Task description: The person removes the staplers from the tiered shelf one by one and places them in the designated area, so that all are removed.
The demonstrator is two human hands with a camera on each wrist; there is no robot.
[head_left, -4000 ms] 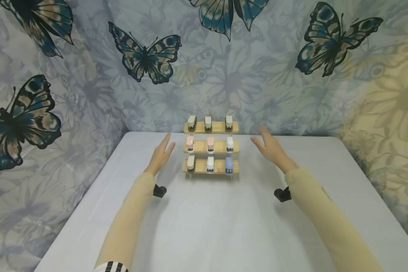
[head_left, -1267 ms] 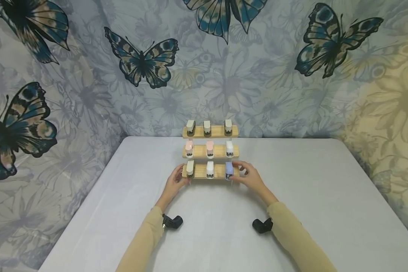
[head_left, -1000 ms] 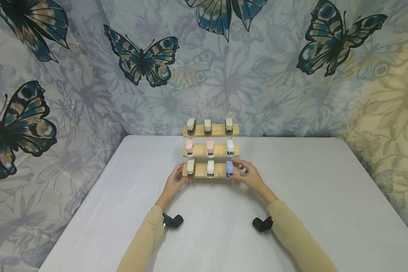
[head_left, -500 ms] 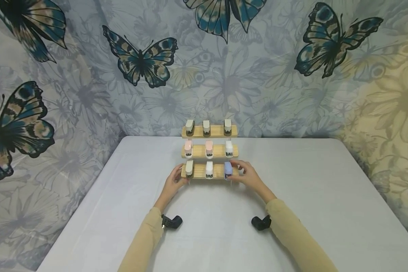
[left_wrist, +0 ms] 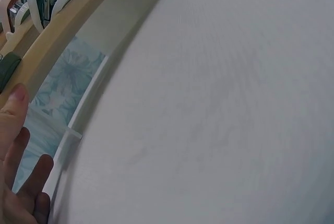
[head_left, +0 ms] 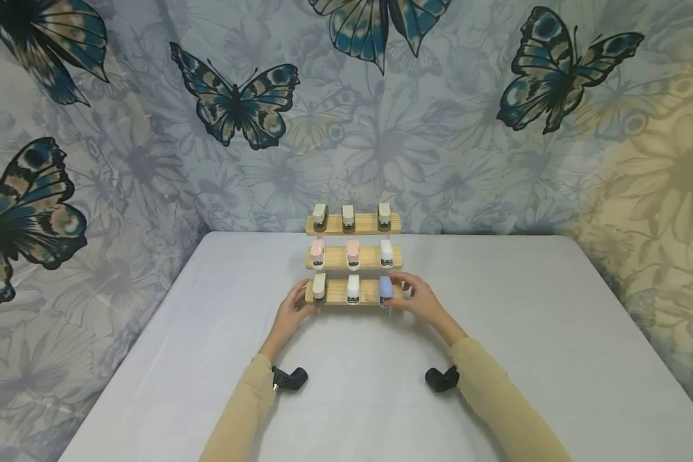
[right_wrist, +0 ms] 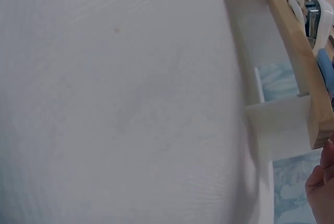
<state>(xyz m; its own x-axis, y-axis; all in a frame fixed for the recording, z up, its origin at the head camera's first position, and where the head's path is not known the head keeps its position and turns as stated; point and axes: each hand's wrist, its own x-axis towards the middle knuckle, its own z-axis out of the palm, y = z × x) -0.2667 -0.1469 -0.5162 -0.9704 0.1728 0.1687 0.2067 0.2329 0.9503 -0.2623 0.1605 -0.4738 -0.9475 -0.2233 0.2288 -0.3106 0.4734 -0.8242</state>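
Observation:
A three-tier wooden rack [head_left: 337,293] stands at the back middle of the table, each tier bearing small staplers. My left hand [head_left: 291,312] grips the left end of the lowest tier, beside a cream stapler [head_left: 319,287]. In the left wrist view its thumb [left_wrist: 15,104] lies on the front edge of the wood. At the other end my right hand [head_left: 426,304] holds the same tier, fingers curled around the end close by a blue stapler [head_left: 385,289]. A white stapler [head_left: 353,287] sits between. Part of my right hand is out of frame in the right wrist view.
Two pink staplers [head_left: 353,251] and a white one [head_left: 386,251] fill the middle tier; three cream-topped ones [head_left: 348,217] stand on top. Clear plastic supports [right_wrist: 279,125] carry the tiers. A white cloth [head_left: 358,398] covers the table; a butterfly-print curtain [head_left: 346,160] hangs behind.
Since four seconds ago both hands have come in from the sides, lowered and taken hold of the rack's ends. Over the last second they and the rack hold almost still.

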